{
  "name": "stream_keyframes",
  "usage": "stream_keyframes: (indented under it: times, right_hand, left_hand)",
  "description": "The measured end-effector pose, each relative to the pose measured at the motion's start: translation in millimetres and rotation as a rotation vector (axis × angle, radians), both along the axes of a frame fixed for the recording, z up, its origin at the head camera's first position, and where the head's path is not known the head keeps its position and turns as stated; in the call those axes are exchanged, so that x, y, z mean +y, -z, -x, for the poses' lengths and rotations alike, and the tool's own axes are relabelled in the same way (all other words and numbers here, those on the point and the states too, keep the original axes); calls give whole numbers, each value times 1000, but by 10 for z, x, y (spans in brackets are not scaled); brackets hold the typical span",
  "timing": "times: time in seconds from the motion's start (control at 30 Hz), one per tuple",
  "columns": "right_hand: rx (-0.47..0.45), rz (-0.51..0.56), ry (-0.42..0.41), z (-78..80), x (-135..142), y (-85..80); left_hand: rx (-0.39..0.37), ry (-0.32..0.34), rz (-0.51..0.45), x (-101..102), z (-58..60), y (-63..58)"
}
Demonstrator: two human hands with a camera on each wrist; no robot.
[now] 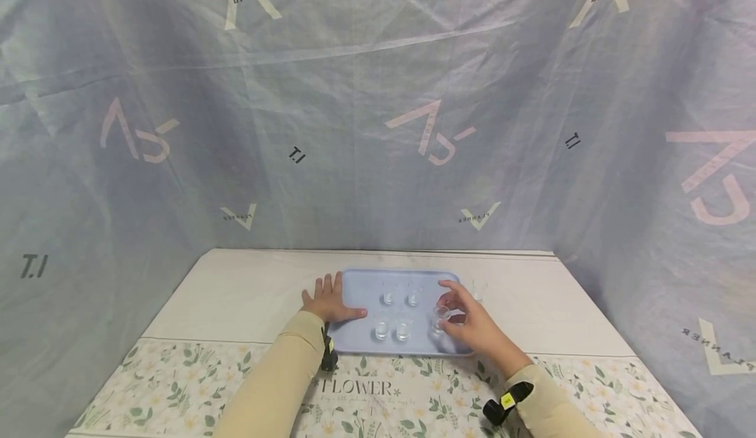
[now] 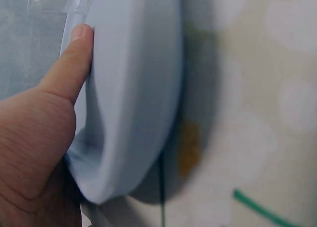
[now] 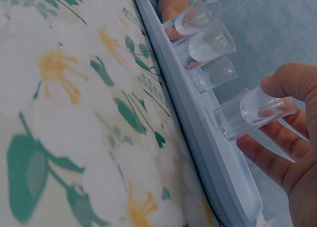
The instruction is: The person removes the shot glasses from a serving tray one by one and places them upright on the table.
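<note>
A person is wearing pale-yellow, softly padded sleeves | left sleeve, lower centre-left, is puckering near its cuff | right sleeve is showing lower right | black wrist device is sitting on the left | second black device is bearing a yellow label

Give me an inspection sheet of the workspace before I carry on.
Surface: tablecloth, white at the far side, floral nearer.
Job's things: blue tray; four small clear glasses stand mid-tray in two rows; another glass seems to stand past its right edge.
Clutter: nothing seen.
Left hand: spread at the tray's left side, thumb inside the rim.
Right hand: pinches a held glass; tray contact unclear.
Cables: nothing seen.
Surroundings: printed grey curtain behind and both sides; black device on each wrist.
</note>
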State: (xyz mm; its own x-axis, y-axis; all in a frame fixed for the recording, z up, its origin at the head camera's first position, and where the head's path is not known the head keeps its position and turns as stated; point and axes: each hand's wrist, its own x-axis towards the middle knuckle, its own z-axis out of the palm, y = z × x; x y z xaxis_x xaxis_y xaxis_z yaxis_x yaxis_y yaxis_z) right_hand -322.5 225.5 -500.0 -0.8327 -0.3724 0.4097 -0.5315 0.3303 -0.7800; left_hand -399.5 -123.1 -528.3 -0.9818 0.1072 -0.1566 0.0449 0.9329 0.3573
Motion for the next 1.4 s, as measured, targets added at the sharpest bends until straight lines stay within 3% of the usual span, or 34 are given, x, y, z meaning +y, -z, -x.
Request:
stream_keyframes:
  times: [0.17, 0.47, 0.67, 0.77, 0.9, 1.13, 1.4]
  right_hand:
    - [27, -28, 15, -1, 41, -11]
    - [56, -38, 43, -8, 112, -26]
    - [16, -41, 64, -19, 203, -66]
    - [21, -42, 70, -21, 254, -75]
    - [45, -41, 77, -11, 318, -86]
    - [73, -63, 122, -19, 367, -87]
    - [81, -61, 135, -31, 430, -75]
  left_hand:
    - [-15, -1, 19, 11, -17, -30]
    - [14, 9, -6, -10, 17, 25]
    - [11, 9, -21, -2, -21, -26]
    - [2, 6, -14, 18, -82, -111]
    - [-12, 5, -4, 24, -92, -131]
    - [21, 8, -18, -10, 21, 31]
    - [38, 6, -3, -20, 55, 97]
